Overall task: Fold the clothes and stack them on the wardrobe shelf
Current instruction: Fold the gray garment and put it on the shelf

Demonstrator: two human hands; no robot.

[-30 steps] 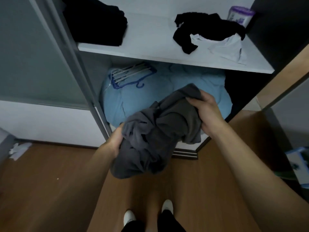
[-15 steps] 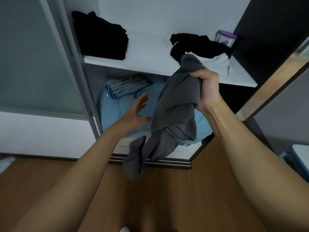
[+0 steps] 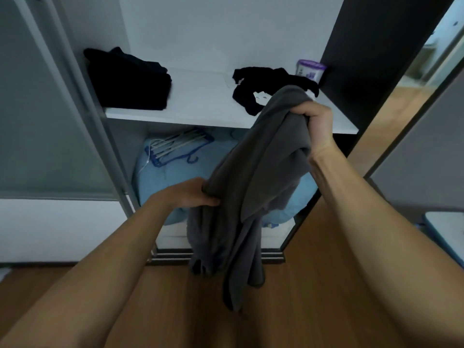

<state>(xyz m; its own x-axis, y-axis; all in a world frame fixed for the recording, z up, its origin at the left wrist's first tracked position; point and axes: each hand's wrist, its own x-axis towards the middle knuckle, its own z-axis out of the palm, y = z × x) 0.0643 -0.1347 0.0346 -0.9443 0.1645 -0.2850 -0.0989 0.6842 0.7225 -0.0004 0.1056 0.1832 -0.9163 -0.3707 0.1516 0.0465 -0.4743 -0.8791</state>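
Fingers of right hand and left hand clench the grey garment.

A purple-lidded tub stands above the right fingers. Blue hangers lie on a pale blue bundle above the left fingers. Wooden floor lies below.

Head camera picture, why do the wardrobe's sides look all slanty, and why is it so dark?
Head view: the wide-angle lens tilts and bows the wardrobe frame; head view: light is dim and bluish, so the black folded pile is a shape without detail, while folds on the grey garment show.
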